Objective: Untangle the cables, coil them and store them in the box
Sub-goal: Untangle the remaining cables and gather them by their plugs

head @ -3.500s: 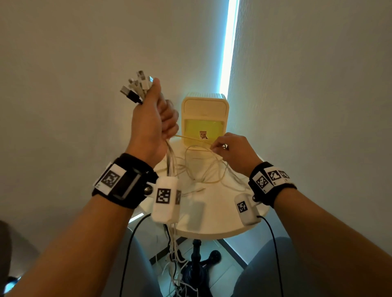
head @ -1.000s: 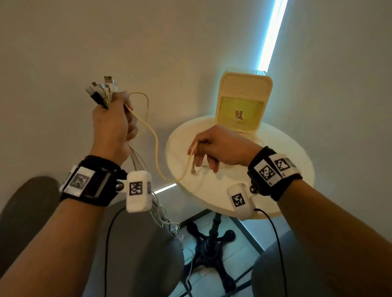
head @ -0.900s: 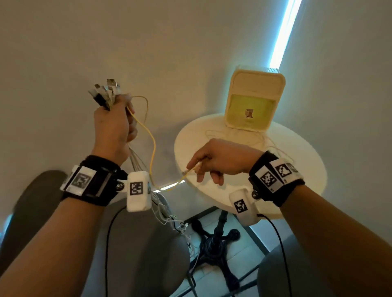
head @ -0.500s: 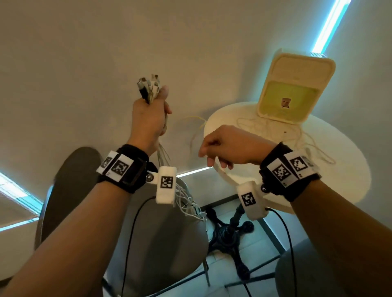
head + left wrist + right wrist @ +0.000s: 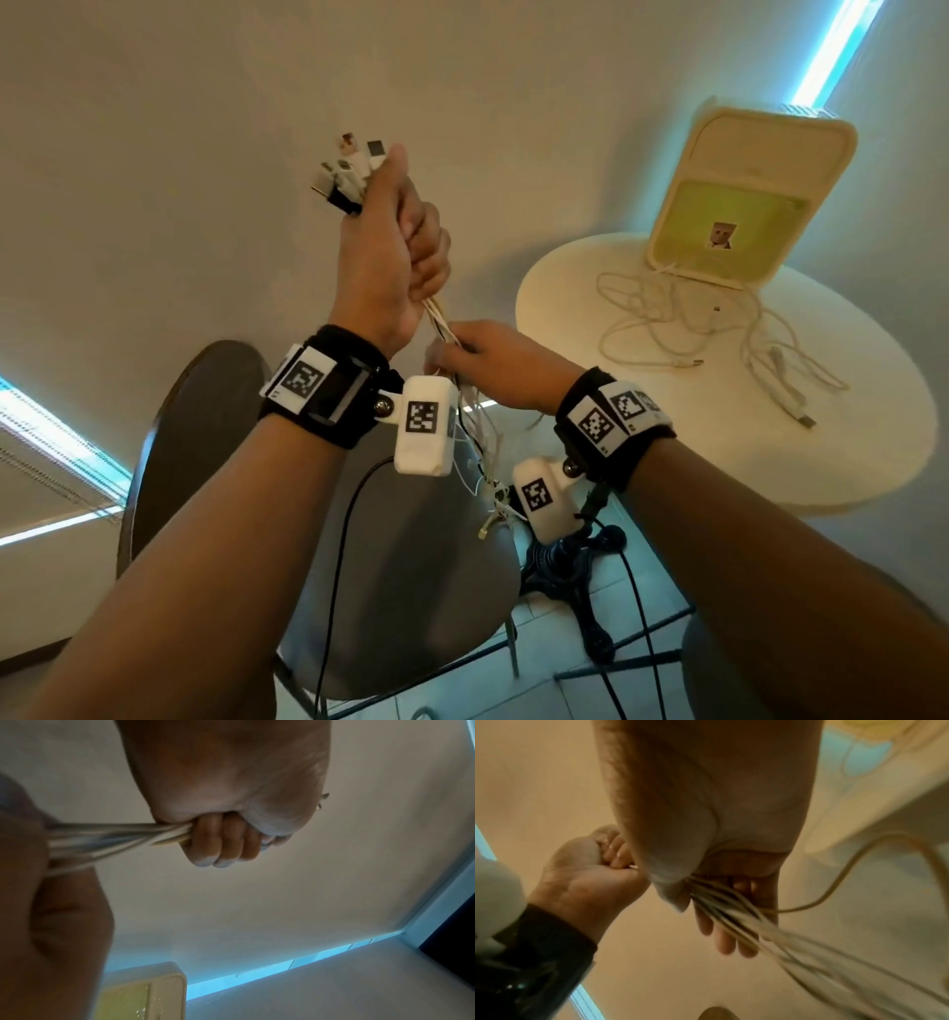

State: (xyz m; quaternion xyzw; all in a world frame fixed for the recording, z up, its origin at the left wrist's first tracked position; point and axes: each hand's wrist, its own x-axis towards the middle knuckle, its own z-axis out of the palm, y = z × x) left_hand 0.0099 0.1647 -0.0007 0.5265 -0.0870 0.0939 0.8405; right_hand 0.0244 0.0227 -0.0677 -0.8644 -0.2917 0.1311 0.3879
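My left hand (image 5: pixel 390 257) is raised in a fist around a bundle of white and yellowish cables (image 5: pixel 436 313). Their plugs (image 5: pixel 349 174) stick out above the thumb. The left wrist view shows the fist (image 5: pixel 226 841) with the strands (image 5: pixel 115 839) leaving it sideways. Just below it, my right hand (image 5: pixel 488 352) holds the same strands between thumb and fingers (image 5: pixel 731 933); the cables (image 5: pixel 731 906) run out past the palm. The rest of the bundle hangs in a tangle (image 5: pixel 488 462) under both wrists. The cream box (image 5: pixel 739 195) stands open on the round table (image 5: pixel 873 462), with loose cables (image 5: pixel 693 329) in front of it.
A grey chair (image 5: pixel 411 591) stands below my hands, left of the table's black pedestal foot (image 5: pixel 575 570). Plain walls close in behind and to the right. The wrist cameras' black leads hang down by my forearms.
My right hand has left the table edge and the single yellowish cable and moved left, taking hold of the bundle just below my left hand. The view has swung left.
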